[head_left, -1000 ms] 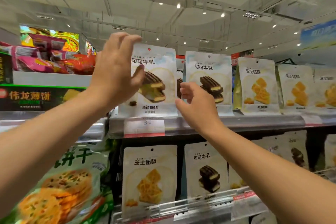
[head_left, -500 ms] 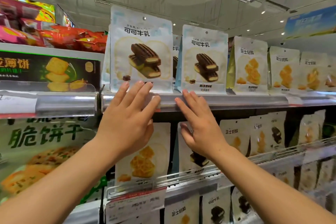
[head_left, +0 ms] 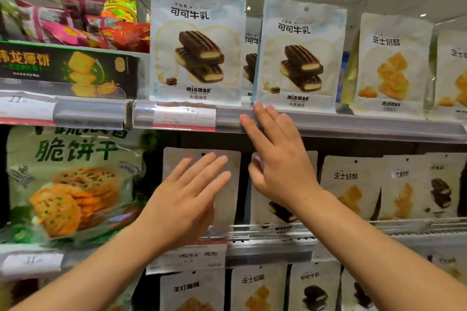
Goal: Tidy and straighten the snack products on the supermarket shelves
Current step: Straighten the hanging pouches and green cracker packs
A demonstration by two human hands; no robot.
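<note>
Head view: the left hand (head_left: 188,199) lies flat, fingers straight, over a pale pouch (head_left: 227,199) on the middle shelf. The right hand (head_left: 279,159), fingers straight, grasps nothing, its tips at the upper shelf rail (head_left: 353,126) just below an upright cocoa pouch (head_left: 300,55).

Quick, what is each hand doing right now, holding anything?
Left hand: open, fingers straight, in front of a pouch on the middle shelf, holding nothing.
Right hand: open, fingers straight, fingertips at the upper shelf edge, holding nothing.
</note>
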